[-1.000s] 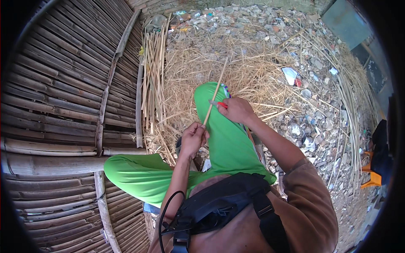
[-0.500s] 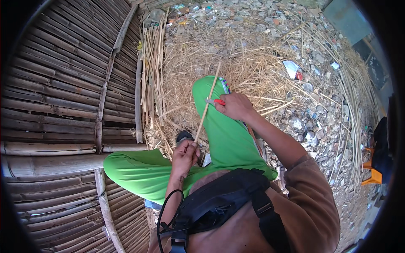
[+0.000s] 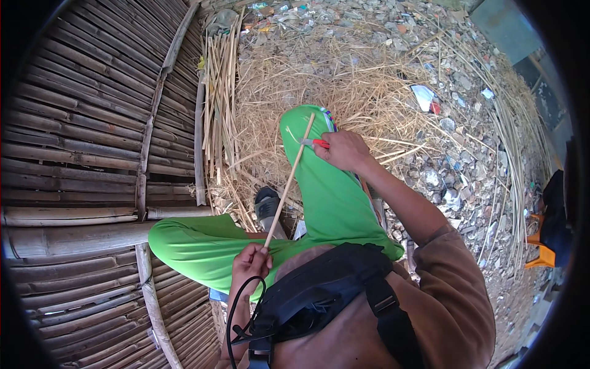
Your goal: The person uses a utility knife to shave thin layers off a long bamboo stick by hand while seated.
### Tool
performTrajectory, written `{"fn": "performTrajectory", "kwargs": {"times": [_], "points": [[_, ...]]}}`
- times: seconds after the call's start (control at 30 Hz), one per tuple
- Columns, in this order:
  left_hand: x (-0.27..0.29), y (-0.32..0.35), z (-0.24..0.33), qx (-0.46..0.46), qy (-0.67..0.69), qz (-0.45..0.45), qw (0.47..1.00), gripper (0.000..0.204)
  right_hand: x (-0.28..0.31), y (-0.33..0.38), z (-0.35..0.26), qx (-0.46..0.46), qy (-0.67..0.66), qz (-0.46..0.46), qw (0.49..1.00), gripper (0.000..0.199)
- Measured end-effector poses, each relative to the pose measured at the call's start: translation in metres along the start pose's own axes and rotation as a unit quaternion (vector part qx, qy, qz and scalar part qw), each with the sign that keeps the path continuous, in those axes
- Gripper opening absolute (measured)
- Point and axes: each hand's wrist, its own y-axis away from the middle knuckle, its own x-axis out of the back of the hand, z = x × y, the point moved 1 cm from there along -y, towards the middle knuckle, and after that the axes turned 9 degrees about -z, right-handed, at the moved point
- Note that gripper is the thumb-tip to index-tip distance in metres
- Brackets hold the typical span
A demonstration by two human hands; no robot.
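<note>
Where the thin bamboo strip [image 3: 287, 179] crosses the green-trousered right knee [image 3: 319, 178], pale tan, straight, narrow along its whole length, smooth-looking, no nodes clear at this size. Runs diagonally from lower end near the lap up to a tip just past the knee. Lower end pinched in left hand [image 3: 249, 263], fingers curled tight round it, thumb on top. Upper part met by a small knife [image 3: 314, 143], red handle, short grey blade laid against the strip near its top. Knife gripped in right hand [image 3: 345, 150], fingers closed round the handle, hand resting on the knee. Whether blade bites into the strip or only touches: cannot tell.

Seated, left leg folded, grey sandal [image 3: 268, 208] showing between the legs. Black strap bag [image 3: 319, 295] across the chest, black cable looping beside the left wrist. Brown sleeve on the right arm.

To the left, slatted bamboo platform [image 3: 86, 135], dark weathered culms. Along its edge, bundle of cut bamboo strips [image 3: 220, 92], same pale colour as the held one. Ahead, heap of dry shavings [image 3: 344, 80] over stony, littered ground [image 3: 455, 154]. Orange object [image 3: 541, 255] at far right, partly hidden.
</note>
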Motion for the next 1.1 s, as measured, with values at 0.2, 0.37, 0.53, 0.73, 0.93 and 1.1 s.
{"fn": "performTrajectory", "kwargs": {"times": [0.2, 0.37, 0.53, 0.73, 0.93, 1.1], "points": [[0.02, 0.051, -0.007, 0.033, -0.004, 0.028, 0.999, 0.014, 0.004, 0.003, 0.004, -0.017, 0.01, 0.004, 1.0, 0.051], [0.029, 0.053, -0.015, 0.018, -0.005, 0.017, 1.0, 0.014, 0.009, 0.006, 0.006, -0.037, -0.001, 0.009, 0.999, 0.052], [-0.009, -0.02, 0.005, -0.025, -0.028, -0.01, 0.999, 0.017, 0.01, 0.004, 0.005, -0.036, -0.003, -0.004, 0.999, 0.052], [-0.048, -0.135, 0.014, -0.171, -0.149, 0.002, 0.974, 0.016, 0.006, 0.0, 0.001, -0.018, 0.013, -0.005, 1.0, 0.052], [-0.048, -0.133, 0.02, -0.2, -0.219, 0.011, 0.955, 0.018, 0.007, 0.003, 0.003, -0.038, 0.004, -0.016, 0.999, 0.052], [-0.027, -0.084, 0.014, -0.135, -0.151, 0.005, 0.979, 0.018, 0.004, -0.003, 0.005, -0.039, 0.0, -0.009, 0.999, 0.051]]}}
